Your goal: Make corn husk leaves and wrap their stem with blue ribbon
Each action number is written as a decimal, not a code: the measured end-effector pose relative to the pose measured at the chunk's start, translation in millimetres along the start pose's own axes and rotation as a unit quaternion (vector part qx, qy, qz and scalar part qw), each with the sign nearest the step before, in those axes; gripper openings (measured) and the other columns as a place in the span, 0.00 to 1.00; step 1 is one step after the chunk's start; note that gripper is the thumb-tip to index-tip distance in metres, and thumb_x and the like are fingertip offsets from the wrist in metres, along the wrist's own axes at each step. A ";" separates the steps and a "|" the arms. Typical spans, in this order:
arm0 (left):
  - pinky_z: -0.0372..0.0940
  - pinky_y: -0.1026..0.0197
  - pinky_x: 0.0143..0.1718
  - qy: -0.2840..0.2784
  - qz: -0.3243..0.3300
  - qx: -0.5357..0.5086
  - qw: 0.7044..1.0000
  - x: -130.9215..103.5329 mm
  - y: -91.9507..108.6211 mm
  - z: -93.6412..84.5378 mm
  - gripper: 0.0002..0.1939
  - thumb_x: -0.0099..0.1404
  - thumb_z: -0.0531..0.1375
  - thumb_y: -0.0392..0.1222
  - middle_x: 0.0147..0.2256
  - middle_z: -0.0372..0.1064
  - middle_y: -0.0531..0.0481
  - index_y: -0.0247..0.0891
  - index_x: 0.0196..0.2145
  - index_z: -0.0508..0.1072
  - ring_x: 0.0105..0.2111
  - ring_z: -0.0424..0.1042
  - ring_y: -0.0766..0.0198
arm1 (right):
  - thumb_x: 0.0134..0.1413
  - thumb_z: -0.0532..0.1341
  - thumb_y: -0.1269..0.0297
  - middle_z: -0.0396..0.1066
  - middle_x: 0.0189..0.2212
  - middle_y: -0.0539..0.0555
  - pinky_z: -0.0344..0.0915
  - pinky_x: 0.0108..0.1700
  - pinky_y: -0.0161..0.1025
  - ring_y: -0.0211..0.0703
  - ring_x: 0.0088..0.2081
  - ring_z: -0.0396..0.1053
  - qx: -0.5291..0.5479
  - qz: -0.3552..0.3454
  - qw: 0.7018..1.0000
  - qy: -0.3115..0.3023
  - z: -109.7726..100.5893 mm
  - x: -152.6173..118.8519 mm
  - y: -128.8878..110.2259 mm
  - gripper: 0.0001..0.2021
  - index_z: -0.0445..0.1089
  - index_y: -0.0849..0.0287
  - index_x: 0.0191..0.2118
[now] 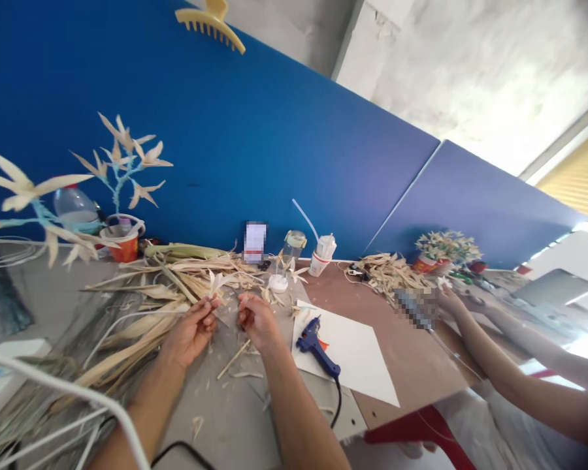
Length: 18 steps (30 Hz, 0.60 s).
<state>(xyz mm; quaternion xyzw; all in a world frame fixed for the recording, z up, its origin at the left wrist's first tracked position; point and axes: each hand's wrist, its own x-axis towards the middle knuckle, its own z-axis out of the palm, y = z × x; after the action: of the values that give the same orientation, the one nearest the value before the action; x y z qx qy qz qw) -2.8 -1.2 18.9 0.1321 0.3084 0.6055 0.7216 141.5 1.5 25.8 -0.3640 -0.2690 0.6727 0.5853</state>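
Observation:
My left hand (192, 334) pinches the base of a small pale corn-husk flower (217, 281), whose petals stand up above the fingertips. A short gap to the right, my right hand (257, 321) has its fingers curled in; what they hold, if anything, is hidden. Beneath both hands the grey tabletop (235, 418) carries scraps and a thin husk stick (234, 359). A blue glue gun (318, 347) lies on a white sheet (367, 356) to the right of my right forearm.
Dried husks (142, 326) spread at left, near made-up husk flowers (122, 156) in a red cup (126, 247). Behind stand a phone (255, 243), a glass jar (294, 245) and a paper cup (319, 261). White cables cross the lower left. A co-worker's arm (494, 352) reaches in at right.

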 end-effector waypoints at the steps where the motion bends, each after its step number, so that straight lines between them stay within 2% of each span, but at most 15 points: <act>1: 0.57 0.72 0.14 0.005 -0.003 -0.009 1.000 -0.5 0.6 0.6 0.09 0.57 0.56 0.22 0.26 0.73 0.47 0.29 0.31 0.73 0.15 0.59 0.76 | 0.33 0.64 0.65 0.64 0.16 0.44 0.49 0.19 0.28 0.29 0.16 0.56 -0.004 -0.003 1.000 0.000 1.4 -1.1 -2.4 0.10 0.70 0.61 0.27; 8: 0.55 0.72 0.14 0.000 -0.025 -0.048 0.999 3.5 0.6 -4.3 0.10 0.57 0.55 0.20 0.25 0.72 0.48 0.31 0.28 0.71 0.14 0.58 0.76 | 0.34 0.65 0.62 0.63 0.18 0.46 0.50 0.21 0.31 0.30 0.17 0.56 -0.075 -0.042 0.996 -0.007 17.9 -21.6 -32.1 0.11 0.69 0.61 0.27; 11: 0.54 0.72 0.14 -0.003 -0.025 -0.054 0.998 4.8 0.3 -7.2 0.11 0.56 0.55 0.20 0.26 0.72 0.47 0.31 0.28 0.71 0.14 0.58 0.76 | 0.38 0.64 0.59 0.63 0.18 0.46 0.53 0.24 0.32 0.31 0.19 0.56 -0.197 -0.087 0.977 -0.014 6.1 -37.9 -50.3 0.11 0.69 0.61 0.28; 13: 0.53 0.72 0.14 0.001 -0.029 -0.052 0.998 4.1 0.8 -7.7 0.11 0.57 0.54 0.20 0.25 0.72 0.47 0.31 0.28 0.71 0.14 0.57 0.76 | 0.40 0.62 0.59 0.64 0.19 0.47 0.54 0.25 0.32 0.32 0.20 0.57 -0.331 -0.115 0.937 -0.003 -15.2 -50.5 -62.9 0.11 0.69 0.61 0.29; 16: 0.53 0.71 0.14 0.002 -0.042 -0.052 0.998 1.6 1.8 -6.8 0.10 0.59 0.53 0.21 0.25 0.71 0.47 0.29 0.29 0.71 0.14 0.58 0.76 | 0.40 0.61 0.59 0.64 0.20 0.48 0.56 0.27 0.34 0.36 0.23 0.60 -0.517 -0.135 0.844 0.053 -58.0 -70.7 -83.1 0.09 0.69 0.59 0.27; 18: 0.54 0.71 0.14 -0.007 -0.059 -0.051 0.997 0.4 1.8 -6.0 0.09 0.60 0.53 0.23 0.25 0.71 0.46 0.28 0.30 0.71 0.15 0.58 0.75 | 0.41 0.60 0.61 0.66 0.20 0.51 0.58 0.28 0.37 0.40 0.25 0.62 -0.588 -0.152 0.791 0.075 -81.7 -83.6 -96.5 0.07 0.69 0.59 0.24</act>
<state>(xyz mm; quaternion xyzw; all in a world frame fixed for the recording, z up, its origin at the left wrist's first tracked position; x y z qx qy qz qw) -7.9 -1.5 15.2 0.0810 0.2798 0.5755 0.7642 268.5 -69.6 68.2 -0.6416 -0.6200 0.2576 0.3710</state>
